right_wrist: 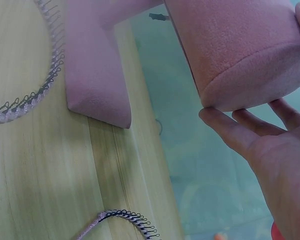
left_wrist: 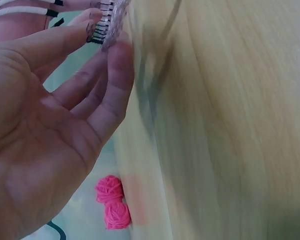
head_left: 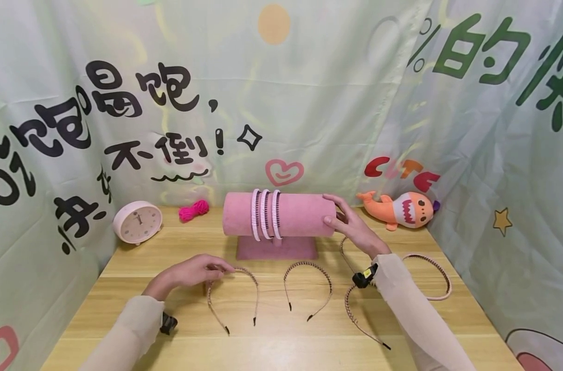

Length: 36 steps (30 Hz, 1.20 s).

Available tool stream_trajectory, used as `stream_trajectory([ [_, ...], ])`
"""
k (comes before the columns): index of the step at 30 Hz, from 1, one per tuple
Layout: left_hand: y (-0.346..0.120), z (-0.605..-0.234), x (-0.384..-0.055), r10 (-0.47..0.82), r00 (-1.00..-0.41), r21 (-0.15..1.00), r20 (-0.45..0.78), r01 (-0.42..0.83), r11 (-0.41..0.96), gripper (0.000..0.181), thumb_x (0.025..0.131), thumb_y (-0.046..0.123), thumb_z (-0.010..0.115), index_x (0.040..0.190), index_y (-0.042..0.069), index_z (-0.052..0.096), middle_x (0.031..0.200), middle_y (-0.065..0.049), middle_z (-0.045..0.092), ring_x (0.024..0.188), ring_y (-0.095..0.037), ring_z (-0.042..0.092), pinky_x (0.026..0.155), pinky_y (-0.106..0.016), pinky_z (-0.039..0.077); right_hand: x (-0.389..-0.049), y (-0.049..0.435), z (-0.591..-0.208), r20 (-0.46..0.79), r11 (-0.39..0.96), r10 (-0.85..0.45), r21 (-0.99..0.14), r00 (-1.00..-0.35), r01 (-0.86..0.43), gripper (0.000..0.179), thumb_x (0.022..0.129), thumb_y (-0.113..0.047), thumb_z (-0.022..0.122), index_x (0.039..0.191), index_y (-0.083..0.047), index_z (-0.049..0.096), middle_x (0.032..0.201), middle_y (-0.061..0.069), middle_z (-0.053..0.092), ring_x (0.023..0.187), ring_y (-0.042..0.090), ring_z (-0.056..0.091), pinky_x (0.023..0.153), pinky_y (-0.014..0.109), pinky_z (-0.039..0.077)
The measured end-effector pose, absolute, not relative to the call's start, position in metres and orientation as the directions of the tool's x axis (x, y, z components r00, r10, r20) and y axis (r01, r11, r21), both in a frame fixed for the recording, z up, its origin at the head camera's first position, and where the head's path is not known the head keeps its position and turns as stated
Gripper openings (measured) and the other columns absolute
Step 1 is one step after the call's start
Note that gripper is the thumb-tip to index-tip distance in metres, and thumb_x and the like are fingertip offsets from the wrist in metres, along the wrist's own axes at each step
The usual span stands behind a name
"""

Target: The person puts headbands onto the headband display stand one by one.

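My left hand (head_left: 195, 270) pinches the top of a thin toothed headband (head_left: 210, 299) between thumb and fingers. In the left wrist view, the black teeth of the headband (left_wrist: 102, 25) show at the fingertips. My right hand (head_left: 353, 226) grips the right end of a pink plush roll-shaped display stand (head_left: 304, 214). Seen from the right wrist, the fingers of the right hand (right_wrist: 280, 150) touch the rim of the roll's end (right_wrist: 260, 82), with the thumb across from them. Three pale headbands (head_left: 265, 214) sit side by side around the roll, left of its right end.
Another headband (head_left: 308, 264) lies in the middle of the wooden table (head_left: 272, 340). More headbands (head_left: 441, 268) lie at the right, partly hidden by the right arm. Along the back are a round clock (head_left: 137, 222), pink yarn (head_left: 193, 211) and an orange plush toy (head_left: 397, 208).
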<state>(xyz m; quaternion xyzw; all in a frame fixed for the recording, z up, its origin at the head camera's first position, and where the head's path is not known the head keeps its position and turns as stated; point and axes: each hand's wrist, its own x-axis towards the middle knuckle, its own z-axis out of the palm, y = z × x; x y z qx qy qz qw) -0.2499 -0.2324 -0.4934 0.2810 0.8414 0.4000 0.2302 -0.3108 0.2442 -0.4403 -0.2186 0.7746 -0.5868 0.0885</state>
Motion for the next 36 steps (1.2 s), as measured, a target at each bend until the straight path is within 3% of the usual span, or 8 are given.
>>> stream_trajectory([
  [3, -0.236, -0.496, -0.250, 0.657, -0.728, 0.841, -0.197, 0.219, 0.495, 0.032, 0.110, 0.010, 0.060, 0.139, 0.000, 0.070, 0.120, -0.021, 0.072, 0.083, -0.018, 0.068, 0.072, -0.033, 0.063, -0.312, 0.244, -0.441, 0.123, 0.215, -0.444, -0.947, -0.888, -0.239, 0.064, 0.113, -0.032, 0.061, 0.168, -0.038, 0.031, 0.181, 0.002, 0.017, 0.163, 0.046, 0.032, 0.120, 0.065, 0.045],
  [8, -0.242, -0.498, -0.249, 0.655, -0.720, 0.876, -0.231, 0.139, 0.462, 0.033, 0.110, 0.008, 0.060, 0.143, 0.001, 0.064, 0.140, -0.025, 0.065, 0.100, -0.025, 0.069, 0.078, -0.036, 0.066, -0.311, 0.244, -0.440, 0.122, 0.219, -0.439, -0.946, -0.890, -0.237, 0.064, 0.112, -0.033, 0.061, 0.168, -0.039, 0.031, 0.181, 0.001, 0.017, 0.163, 0.046, 0.031, 0.120, 0.066, 0.045],
  [12, -0.244, -0.498, -0.246, 0.665, -0.711, 0.891, -0.229, 0.121, 0.437, 0.038, 0.110, 0.007, 0.059, 0.148, 0.001, 0.060, 0.145, -0.029, 0.061, 0.104, -0.029, 0.068, 0.079, -0.038, 0.066, -0.310, 0.244, -0.439, 0.117, 0.225, -0.438, -0.946, -0.891, -0.235, 0.064, 0.112, -0.034, 0.061, 0.168, -0.040, 0.031, 0.181, 0.001, 0.017, 0.163, 0.045, 0.031, 0.120, 0.067, 0.045],
  [25, -0.253, -0.502, -0.243, 0.645, -0.725, 0.903, -0.240, 0.076, 0.422, 0.047, 0.110, 0.012, 0.062, 0.155, 0.002, 0.055, 0.141, -0.030, 0.060, 0.093, -0.026, 0.071, 0.076, -0.038, 0.068, -0.309, 0.244, -0.439, 0.106, 0.221, -0.438, -0.950, -0.893, -0.221, 0.064, 0.112, -0.035, 0.061, 0.168, -0.042, 0.031, 0.182, -0.001, 0.015, 0.164, 0.044, 0.030, 0.121, 0.069, 0.043],
  [32, -0.257, -0.502, -0.242, 0.640, -0.722, 0.921, -0.263, 0.008, 0.388, 0.051, 0.107, 0.009, 0.066, 0.155, -0.004, 0.053, 0.139, -0.031, 0.058, 0.105, -0.027, 0.069, 0.080, -0.043, 0.069, -0.310, 0.244, -0.440, 0.105, 0.220, -0.438, -0.950, -0.893, -0.220, 0.064, 0.112, -0.036, 0.061, 0.168, -0.042, 0.031, 0.182, -0.001, 0.015, 0.164, 0.044, 0.030, 0.120, 0.069, 0.044],
  [36, -0.258, -0.504, -0.242, 0.627, -0.726, 0.923, -0.282, -0.028, 0.383, 0.050, 0.107, 0.010, 0.067, 0.154, -0.002, 0.054, 0.140, -0.030, 0.059, 0.106, -0.027, 0.070, 0.082, -0.045, 0.069, -0.311, 0.244, -0.440, 0.111, 0.220, -0.441, -0.949, -0.891, -0.227, 0.063, 0.112, -0.035, 0.061, 0.168, -0.041, 0.031, 0.182, -0.001, 0.016, 0.164, 0.044, 0.031, 0.120, 0.068, 0.044],
])
